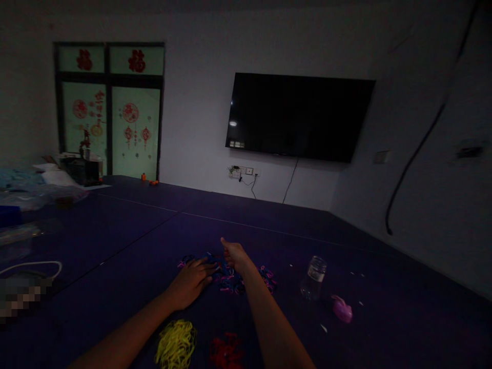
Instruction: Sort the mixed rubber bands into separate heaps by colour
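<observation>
A loose pile of small blue, dark and pink bands (230, 283), apparently rubber bands, lies on the dark purple table (134, 218). My left hand (192, 279) rests over the left side of this pile, fingers stretched out. At the pile's far side is my right hand (235, 256), its fingers curled in and the thumb pointing up; whatever they may hold is hidden. Closer to me, between my forearms, lie a heap of yellow bands (177, 344) and a smaller heap of red bands (226, 351).
To the right stand a clear plastic jar (314, 279) and a pink pouch-like item (342, 310), with white scraps around them. Plastic bags (34, 197) crowd the table's left side. Small orange objects (154, 182) sit at the far edge. A television (300, 118) hangs on the wall.
</observation>
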Motion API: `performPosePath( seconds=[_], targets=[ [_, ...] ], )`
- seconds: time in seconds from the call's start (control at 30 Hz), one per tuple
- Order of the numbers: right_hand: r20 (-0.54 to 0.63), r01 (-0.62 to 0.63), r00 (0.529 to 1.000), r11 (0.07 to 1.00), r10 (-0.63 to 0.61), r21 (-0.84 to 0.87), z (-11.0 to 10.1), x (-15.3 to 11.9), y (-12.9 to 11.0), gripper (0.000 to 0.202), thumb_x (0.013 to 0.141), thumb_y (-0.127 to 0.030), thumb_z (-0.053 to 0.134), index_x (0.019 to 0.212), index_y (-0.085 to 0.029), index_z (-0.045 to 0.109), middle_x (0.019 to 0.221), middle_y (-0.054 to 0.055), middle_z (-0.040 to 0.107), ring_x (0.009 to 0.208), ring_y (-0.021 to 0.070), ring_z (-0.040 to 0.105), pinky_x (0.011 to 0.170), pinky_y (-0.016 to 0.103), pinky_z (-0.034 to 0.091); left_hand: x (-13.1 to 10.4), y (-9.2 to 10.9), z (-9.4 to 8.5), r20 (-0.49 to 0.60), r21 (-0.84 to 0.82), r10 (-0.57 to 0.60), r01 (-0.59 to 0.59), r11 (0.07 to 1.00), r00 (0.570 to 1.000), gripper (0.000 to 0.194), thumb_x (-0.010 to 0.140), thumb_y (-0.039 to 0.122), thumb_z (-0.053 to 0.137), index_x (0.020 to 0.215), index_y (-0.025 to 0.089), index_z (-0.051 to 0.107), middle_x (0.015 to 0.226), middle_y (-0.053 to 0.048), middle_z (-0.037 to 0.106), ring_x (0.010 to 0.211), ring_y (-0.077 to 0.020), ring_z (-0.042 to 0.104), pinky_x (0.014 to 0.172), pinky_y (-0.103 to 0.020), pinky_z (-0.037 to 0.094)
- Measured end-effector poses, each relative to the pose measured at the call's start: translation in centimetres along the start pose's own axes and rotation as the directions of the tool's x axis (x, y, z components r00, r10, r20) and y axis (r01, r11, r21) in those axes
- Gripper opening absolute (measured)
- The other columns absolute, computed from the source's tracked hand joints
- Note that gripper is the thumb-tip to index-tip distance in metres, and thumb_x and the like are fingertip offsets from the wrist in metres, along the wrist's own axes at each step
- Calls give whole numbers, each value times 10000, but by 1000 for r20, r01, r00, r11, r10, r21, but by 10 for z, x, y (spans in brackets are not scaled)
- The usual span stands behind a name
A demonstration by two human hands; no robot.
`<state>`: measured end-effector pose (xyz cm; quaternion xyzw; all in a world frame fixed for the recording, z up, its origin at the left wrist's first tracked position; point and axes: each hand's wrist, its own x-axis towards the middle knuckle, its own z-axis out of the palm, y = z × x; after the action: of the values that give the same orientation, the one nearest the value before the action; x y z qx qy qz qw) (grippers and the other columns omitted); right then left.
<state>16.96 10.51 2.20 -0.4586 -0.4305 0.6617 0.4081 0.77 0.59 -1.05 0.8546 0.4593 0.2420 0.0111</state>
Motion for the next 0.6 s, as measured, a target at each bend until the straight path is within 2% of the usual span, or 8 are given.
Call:
performPosePath(
  seconds=[0.2,0.33,0.43,0.53,0.6],
  targets=[
    [66,-30,997,999,32,-32,1,-8,-2,389,858,-390,544,572,-172,394,401,-60,421,287,19,257,298,125,110,-1,3,-2,-87,56,-62,67,996,994,279,913,290,417,1115,270,607,1156,-32,645,1191,-225,481,1027,-459,319],
    [124,-48,991,999,46,11,-2,-9,-3,397,842,-402,554,575,-185,356,403,-84,380,297,19,263,299,123,128,-1,4,-2,-118,93,-99,110,990,988,275,911,263,400,1057,237,632,1109,-49,658,1134,-230,516,1025,-474,315],
    [177,-50,983,997,39,56,-2,-7,-3,411,822,-341,577,563,-202,290,375,-118,281,301,19,225,310,129,127,-1,3,-2,-99,95,-88,97,991,991,311,926,288,370,1127,238,602,1208,-49,615,1205,-239,463,1027,-481,320],
    [216,-33,976,995,13,90,-2,-6,-2,404,747,-186,620,573,-207,255,364,-135,234,309,19,214,332,129,124,-1,2,-1,-14,67,-29,30,997,999,352,937,327,355,1249,294,514,1345,-13,517,1297,-240,366,1048,-497,297],
    [237,-22,972,995,-2,100,-3,-6,-2,356,703,-119,611,588,-204,285,366,-138,239,314,22,226,344,130,121,-1,1,-1,42,44,-5,3,999,999,375,939,345,354,1301,331,455,1374,6,488,1323,-242,331,1056,-510,281]
  ],
)
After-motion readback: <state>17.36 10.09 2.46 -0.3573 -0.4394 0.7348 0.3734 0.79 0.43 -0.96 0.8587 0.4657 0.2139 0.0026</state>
